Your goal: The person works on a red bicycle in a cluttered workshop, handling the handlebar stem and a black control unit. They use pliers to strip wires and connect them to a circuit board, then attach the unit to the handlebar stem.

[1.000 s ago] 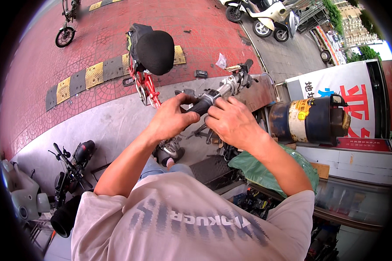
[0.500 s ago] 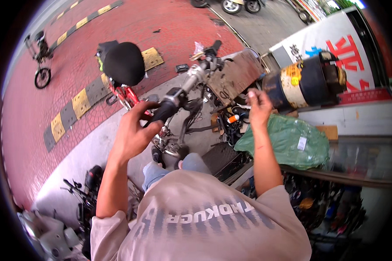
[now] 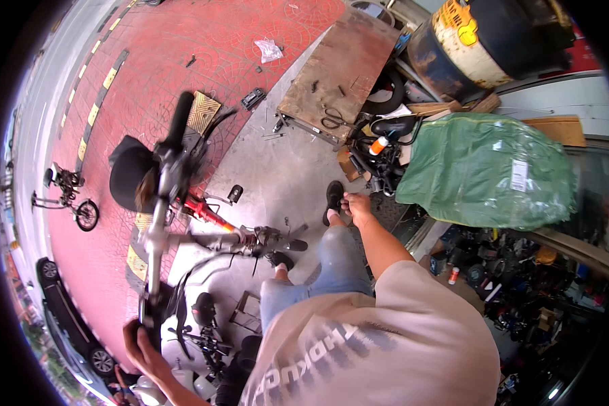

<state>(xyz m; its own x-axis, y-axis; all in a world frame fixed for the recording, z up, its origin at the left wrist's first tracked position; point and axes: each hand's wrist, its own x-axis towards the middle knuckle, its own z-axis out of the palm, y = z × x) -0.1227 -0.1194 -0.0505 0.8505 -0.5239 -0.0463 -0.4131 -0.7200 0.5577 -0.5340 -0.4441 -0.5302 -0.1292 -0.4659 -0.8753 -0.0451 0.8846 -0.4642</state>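
My left hand (image 3: pixel 144 352) grips the lower end of a bicycle handlebar (image 3: pixel 157 260) at the lower left, mostly over the black grip. The handlebar runs upright through the picture to a second grip (image 3: pixel 181 118), with dark levers and cables blurred beside it. Behind it are a black saddle (image 3: pixel 130 177) and a red bicycle frame (image 3: pixel 210 216). My right hand (image 3: pixel 355 206) is away from the bicycle, above my leg and shoe, with thumb and fingers pinched; whatever is between them is too small to make out.
A rusty board (image 3: pixel 338 71) with scissors, a dark drum (image 3: pixel 531 40), loose parts (image 3: pixel 369 162) and a green bag (image 3: pixel 474 169) line the right side. A cluttered parts area (image 3: pixel 501 291) sits below. A parked car (image 3: pixel 74 318) and another bike (image 3: pixel 74 203) stand left.
My view has turned toward the right-hand clutter. The handlebar has swung to the left with my left hand. My right hand has left the handlebar and moved out to the right, fingers pinched.
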